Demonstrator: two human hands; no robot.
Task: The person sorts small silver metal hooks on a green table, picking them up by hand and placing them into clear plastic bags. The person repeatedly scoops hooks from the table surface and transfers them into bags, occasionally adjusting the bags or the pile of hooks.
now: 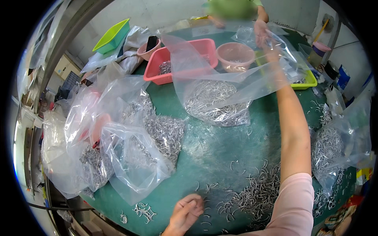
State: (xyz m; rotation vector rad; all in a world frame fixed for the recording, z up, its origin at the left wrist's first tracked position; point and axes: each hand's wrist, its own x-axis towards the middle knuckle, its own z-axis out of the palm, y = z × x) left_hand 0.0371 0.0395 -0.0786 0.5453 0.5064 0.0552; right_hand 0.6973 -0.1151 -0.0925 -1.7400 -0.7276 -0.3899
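Note:
Low at the front edge, my left hand (187,211) is closed, fingers curled in toward the thumb; whatever it may hold is hidden. My right arm stretches far across the green table (204,157), and my right hand (264,41) is smeared by motion beside clear plastic film (289,49) at the far right, so its grip is unclear. Under that arm lies a heap of small curved silver metal pieces (258,192). A clear plastic bag (220,104) filled with similar pieces rests mid-table, its loose mouth spreading toward my right wrist.
More filled clear bags (167,135) crowd the left, with another bag (327,147) at right. Behind stand a red tub (159,80), a pink bowl (236,57) and a yellow-green tray (309,83). Loose pieces (145,211) lie near the front. A person in green (232,8) is opposite.

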